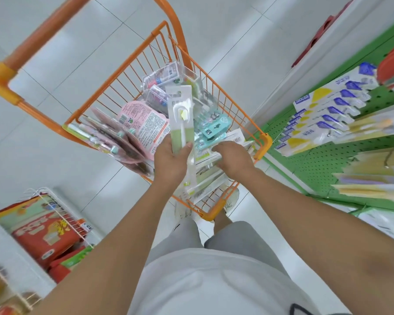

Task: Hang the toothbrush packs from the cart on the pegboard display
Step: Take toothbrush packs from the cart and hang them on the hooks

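Cart: orange wire basket with orange handle frame, standing on pale tiled floor; both hands reach into its near end.
Left hand: grip closed round the lower end of one green and white toothbrush pack, thumb across the front of the card.
Held pack: upright, raised above the basket contents, hang-tab end pointing away from the grip; a single brush with a pale head shows through its window.
Right hand: palm down, just right of the left grip, fingers curled onto a stack of white and green packs lying in the basket; whether the grip pinches one cannot be told.
Other stock in cart: pink packs left of the left grip, teal pack beyond the right grip, clear packs at the far end.
Pegboard display: green perforated panel, right of the right grip, outside the cart.
Hung stock: row of blue, yellow and white packs on pegs; blurred yellowish packs nearer the viewer.
White wire rack: well left of the left grip, holding red packages.
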`<state>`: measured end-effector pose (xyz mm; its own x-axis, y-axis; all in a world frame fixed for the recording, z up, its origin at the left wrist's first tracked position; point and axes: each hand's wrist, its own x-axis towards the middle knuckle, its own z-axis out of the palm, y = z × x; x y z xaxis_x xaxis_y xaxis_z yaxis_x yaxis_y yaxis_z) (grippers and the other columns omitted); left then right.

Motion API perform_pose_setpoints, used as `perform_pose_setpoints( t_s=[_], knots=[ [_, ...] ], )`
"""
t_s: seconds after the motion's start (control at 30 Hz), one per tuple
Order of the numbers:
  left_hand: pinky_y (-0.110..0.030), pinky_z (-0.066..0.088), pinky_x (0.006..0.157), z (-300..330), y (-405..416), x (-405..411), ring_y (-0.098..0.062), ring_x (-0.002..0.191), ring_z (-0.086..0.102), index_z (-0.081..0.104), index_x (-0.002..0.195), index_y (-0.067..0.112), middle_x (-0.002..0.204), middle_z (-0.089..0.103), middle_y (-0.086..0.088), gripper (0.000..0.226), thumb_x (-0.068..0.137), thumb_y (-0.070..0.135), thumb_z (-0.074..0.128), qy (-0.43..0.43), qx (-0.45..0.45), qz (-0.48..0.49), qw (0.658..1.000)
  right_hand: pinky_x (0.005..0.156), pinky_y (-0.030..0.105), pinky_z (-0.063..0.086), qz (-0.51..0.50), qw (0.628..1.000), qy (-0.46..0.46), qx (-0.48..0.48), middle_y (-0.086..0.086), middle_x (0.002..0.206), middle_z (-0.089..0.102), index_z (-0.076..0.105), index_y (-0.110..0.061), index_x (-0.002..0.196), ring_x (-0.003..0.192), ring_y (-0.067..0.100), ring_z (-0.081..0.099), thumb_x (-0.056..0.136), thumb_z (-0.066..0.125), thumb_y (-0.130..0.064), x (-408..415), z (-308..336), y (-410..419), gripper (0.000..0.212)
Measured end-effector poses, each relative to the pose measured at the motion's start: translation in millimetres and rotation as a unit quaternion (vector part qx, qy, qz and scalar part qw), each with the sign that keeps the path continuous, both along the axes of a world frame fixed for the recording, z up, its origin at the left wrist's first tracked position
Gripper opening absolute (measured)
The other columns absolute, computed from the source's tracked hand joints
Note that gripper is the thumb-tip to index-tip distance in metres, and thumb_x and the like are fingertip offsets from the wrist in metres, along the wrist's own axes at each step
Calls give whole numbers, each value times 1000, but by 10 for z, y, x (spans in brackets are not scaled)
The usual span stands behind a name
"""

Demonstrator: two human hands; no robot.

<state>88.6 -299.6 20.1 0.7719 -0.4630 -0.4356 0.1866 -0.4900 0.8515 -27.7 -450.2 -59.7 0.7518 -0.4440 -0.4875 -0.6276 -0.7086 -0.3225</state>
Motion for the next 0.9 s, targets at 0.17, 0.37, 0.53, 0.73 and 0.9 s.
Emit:
perform_pose_setpoints(
  t_s=[0.17,0.37,0.53,0.73,0.9],
  knots=[
    [-35,57,83,36,294,112,-14,95,70,65,112,28,101,73,5,22,93,18,68,20,9,-35,999,59,32,39,6,1000,-21,-15,8,88,69,71,-17,92,86,30,65,95,57,-10,19,-137,-38,16],
    [-34,55,81,131,308,155,-18,92,68,65,104,26,98,73,1,16,90,20,70,43,9,-24,999,71,30,44,-234,920,-293,115,8,85,65,66,-8,98,78,19,55,101,54,-15,-274,668,-32,13],
    [-20,53,71,365,139,16,-9,85,71,66,97,33,92,75,8,26,89,9,70,73,-71,-96,990,69,36,56,-356,837,-366,199,3,86,71,66,-15,100,73,9,63,103,52,-10,-498,1346,283,15],
    [-35,57,89,514,-156,-530,-22,97,74,72,107,12,99,78,-6,22,85,9,76,174,-126,-197,956,69,60,57,-492,760,-368,213,26,97,66,64,-13,94,76,25,58,102,57,-17,-1091,1501,579,11],
    [-23,57,76,596,-311,-1213,-16,89,75,70,108,7,99,78,-4,31,80,-3,78,187,-103,-297,931,74,57,57,-547,715,-392,191,24,89,66,62,-12,93,79,27,60,101,59,-17,-1826,1590,764,10]
  ],
)
